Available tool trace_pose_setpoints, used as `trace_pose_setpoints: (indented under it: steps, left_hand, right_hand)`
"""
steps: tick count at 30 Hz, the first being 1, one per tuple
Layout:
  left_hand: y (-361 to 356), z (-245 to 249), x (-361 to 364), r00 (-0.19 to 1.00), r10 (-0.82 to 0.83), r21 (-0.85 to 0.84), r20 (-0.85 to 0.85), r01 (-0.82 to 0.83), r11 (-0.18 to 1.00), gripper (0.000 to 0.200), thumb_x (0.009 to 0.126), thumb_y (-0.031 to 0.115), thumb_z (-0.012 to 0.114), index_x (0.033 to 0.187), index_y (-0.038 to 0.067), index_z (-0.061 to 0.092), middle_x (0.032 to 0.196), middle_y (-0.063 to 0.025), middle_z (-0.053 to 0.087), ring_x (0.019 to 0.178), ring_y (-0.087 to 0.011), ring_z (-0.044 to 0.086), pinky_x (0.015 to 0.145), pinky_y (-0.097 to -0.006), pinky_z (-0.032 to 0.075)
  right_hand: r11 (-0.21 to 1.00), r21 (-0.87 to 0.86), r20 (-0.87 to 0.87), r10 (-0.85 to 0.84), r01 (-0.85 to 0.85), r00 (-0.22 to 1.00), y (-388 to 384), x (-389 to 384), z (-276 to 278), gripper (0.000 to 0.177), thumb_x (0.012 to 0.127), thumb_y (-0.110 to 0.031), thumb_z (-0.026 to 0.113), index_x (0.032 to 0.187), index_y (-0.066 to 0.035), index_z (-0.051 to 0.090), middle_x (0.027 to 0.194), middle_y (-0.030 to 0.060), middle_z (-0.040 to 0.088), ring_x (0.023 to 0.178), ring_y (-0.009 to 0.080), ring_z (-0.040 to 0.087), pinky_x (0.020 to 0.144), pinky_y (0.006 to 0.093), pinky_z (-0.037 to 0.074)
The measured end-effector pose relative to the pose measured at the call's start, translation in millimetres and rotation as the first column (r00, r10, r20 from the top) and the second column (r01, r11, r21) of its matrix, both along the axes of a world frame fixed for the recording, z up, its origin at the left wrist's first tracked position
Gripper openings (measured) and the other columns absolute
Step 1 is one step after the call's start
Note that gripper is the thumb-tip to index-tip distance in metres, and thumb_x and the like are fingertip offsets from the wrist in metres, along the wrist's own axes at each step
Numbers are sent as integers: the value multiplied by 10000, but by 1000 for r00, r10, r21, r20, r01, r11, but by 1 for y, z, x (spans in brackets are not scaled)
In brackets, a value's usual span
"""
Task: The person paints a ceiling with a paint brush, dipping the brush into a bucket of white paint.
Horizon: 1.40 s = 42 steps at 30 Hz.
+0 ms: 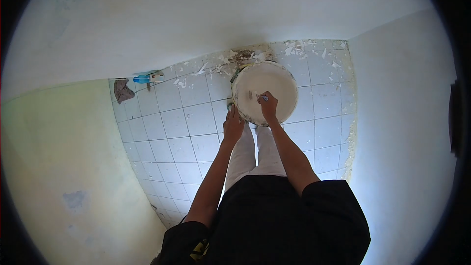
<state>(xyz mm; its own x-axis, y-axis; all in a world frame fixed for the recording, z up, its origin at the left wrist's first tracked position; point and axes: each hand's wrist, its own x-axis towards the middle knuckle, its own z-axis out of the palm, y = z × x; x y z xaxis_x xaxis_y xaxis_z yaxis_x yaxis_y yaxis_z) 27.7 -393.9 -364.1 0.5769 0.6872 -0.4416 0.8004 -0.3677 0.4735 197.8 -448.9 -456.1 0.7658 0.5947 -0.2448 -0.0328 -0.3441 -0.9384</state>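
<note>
A round bucket (286,113) with a smeared rim stands on the tiles in front of my feet, holding a pale, creamy mass that looks like paint or filler. My right hand (268,107) is over the bucket, closed around a small tool (264,98) with a whitish-blue handle. The tool's working end points left into the pale mass, beside a greyish mark. At the near left of the rim is my left hand (234,125), fingers together and pointing forward. A small dark thing (230,105) shows at its fingertips; I cannot tell what it is.
White flakes (200,70) lie along the base of the far wall (206,14). To the left on the tiled floor (171,122) are a crumpled grey-brown cloth (123,91) and a blue item (142,79) beside a pale block (157,76). Walls stand close on both sides.
</note>
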Motion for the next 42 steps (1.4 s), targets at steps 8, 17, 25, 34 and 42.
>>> trace_pose_setpoints:
  steps: [8, 17, 25, 34, 42]
  left_hand:
    - [11, 9, 18, 982, -49, -13, -183, 47, 999, 730, 912, 226, 610, 1504, 13, 240, 1583, -149, 231, 1408, -391, 308, 1087, -569, 346]
    - [11, 6, 15, 964, -69, -42, -255, 60, 997, 739, 916, 226, 607, 1526, 76, 218, 1628, -55, 116, 1432, -365, 278, 1064, -664, 310]
    - [7, 4, 12, 963, -86, -34, -256, 81, 996, 763, 902, 215, 617, 1538, 122, 206, 1635, -34, 86, 1411, -377, 315, 1053, -667, 322]
    - [7, 4, 17, 958, -79, -42, -276, 70, 997, 756, 893, 246, 628, 1529, 120, 238, 1625, -60, 138, 1419, -338, 310, 1026, -701, 322]
    - [11, -9, 12, 961, -87, -42, -263, 79, 996, 838, 890, 238, 653, 1546, 123, 145, 1629, -68, 117, 1397, -354, 353, 1033, -685, 329]
  right_hand:
    - [985, -21, 46, 173, -172, 984, 6, 5, -6, 116, 735, -30, 685, 844, -3, 656, 741, 132, 690, 691, 214, 688, 655, 331, 525]
    - [933, -110, 355, 359, -342, 863, -5, 28, 31, 174, 736, -60, 725, 825, -12, 583, 756, 176, 661, 702, 289, 675, 658, 400, 520]
    - [993, -109, -110, 40, -52, 993, 13, 14, 34, 248, 875, -110, 700, 768, 4, 508, 657, 157, 636, 550, 224, 692, 437, 313, 542]
    - [897, -58, -526, -401, 438, 750, 13, -12, -16, 252, 863, -102, 697, 756, 20, 504, 662, 154, 624, 497, 246, 666, 427, 334, 587]
    - [835, -119, -413, -534, 538, 737, -15, 7, -9, 190, 907, -136, 620, 904, 42, 554, 707, 197, 643, 527, 286, 673, 472, 359, 606]
